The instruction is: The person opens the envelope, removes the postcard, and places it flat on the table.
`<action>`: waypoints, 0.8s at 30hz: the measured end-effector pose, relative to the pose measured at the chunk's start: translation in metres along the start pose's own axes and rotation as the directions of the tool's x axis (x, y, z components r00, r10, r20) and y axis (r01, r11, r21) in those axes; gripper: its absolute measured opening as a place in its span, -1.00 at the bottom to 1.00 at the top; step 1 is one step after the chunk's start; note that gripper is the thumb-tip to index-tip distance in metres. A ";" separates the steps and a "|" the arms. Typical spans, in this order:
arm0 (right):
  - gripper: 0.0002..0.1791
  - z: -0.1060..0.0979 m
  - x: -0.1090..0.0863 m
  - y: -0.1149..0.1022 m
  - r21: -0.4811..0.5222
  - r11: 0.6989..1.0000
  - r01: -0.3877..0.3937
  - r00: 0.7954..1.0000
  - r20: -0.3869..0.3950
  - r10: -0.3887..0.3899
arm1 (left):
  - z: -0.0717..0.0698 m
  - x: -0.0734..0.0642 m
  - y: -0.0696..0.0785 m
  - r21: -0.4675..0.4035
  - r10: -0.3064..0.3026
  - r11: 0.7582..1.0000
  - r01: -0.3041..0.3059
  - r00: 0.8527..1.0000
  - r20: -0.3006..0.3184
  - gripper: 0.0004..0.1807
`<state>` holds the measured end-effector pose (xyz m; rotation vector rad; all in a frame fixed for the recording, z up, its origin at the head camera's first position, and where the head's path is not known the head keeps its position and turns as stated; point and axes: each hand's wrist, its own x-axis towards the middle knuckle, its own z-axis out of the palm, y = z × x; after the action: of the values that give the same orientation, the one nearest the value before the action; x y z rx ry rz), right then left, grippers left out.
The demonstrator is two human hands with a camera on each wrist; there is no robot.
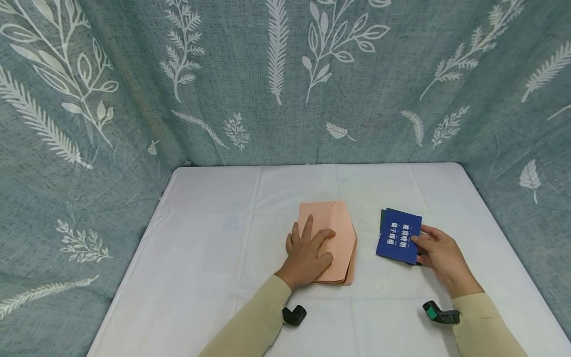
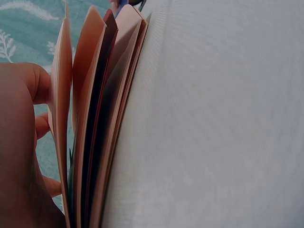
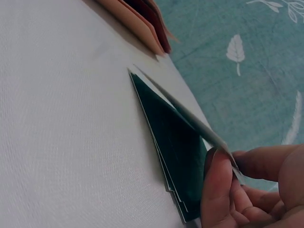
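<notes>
My left hand [image 1: 307, 258] rests with spread fingers on a small stack of peach envelopes [image 1: 341, 233] near the middle of the table. Seen edge-on in the left wrist view, the envelopes [image 2: 88, 52] fan apart, with a dark red layer [image 2: 109, 35] among them. To the right, my right hand [image 1: 443, 255] pinches the edge of a blue card [image 1: 394, 233] with white lettering between thumb and fingers. The right wrist view has that card [image 3: 202, 126] tilted up over several dark green cards [image 3: 164, 128] lying on the cloth, their near ends close to my fingertips.
A white cloth covers the table [image 1: 214, 223]. Green-blue curtains [image 1: 250, 74] with white leaf prints hang behind it and at both sides. Black wrist devices [image 1: 294, 315] sit at both cuffs.
</notes>
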<state>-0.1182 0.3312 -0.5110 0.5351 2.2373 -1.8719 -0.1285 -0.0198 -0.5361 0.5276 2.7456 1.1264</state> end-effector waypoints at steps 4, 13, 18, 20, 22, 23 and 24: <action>-0.24 -0.002 -0.002 0.000 -0.030 1.000 0.005 1.000 -0.023 -0.006 | 0.000 0.000 0.001 0.000 -0.002 1.000 0.002 1.000 0.003 -0.34; -0.31 -0.007 -0.004 0.002 -0.164 0.986 0.022 0.989 -0.144 -0.046 | 0.000 0.002 -0.002 0.028 -0.003 1.000 0.002 1.000 0.018 -0.34; -0.32 -0.004 -0.005 -0.001 -0.198 0.980 0.021 0.985 -0.164 -0.054 | 0.001 0.002 -0.004 0.030 -0.009 1.000 0.009 1.000 0.012 -0.35; -0.31 0.000 -0.006 -0.003 -0.199 0.979 0.030 0.985 -0.162 -0.063 | 0.000 0.002 -0.003 0.012 -0.022 1.000 0.022 1.000 0.017 -0.36; -0.31 0.004 -0.006 -0.006 -0.200 0.978 0.056 0.985 -0.150 -0.087 | -0.002 0.001 -0.003 -0.027 -0.037 0.999 0.038 0.999 0.025 -0.36; -0.31 0.007 -0.006 -0.008 -0.202 0.977 0.070 0.985 -0.142 -0.100 | -0.004 0.001 -0.003 -0.038 -0.046 0.998 0.048 0.998 0.032 -0.36; -0.32 0.010 -0.007 -0.010 -0.207 0.974 0.088 0.984 -0.132 -0.117 | -0.006 0.001 -0.003 -0.055 -0.055 0.997 0.057 0.998 0.036 -0.36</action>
<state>-0.1171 0.3186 -0.5011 0.5457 2.5568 -1.6736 -0.1315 -0.0253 -0.5340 0.4553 2.6738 1.1655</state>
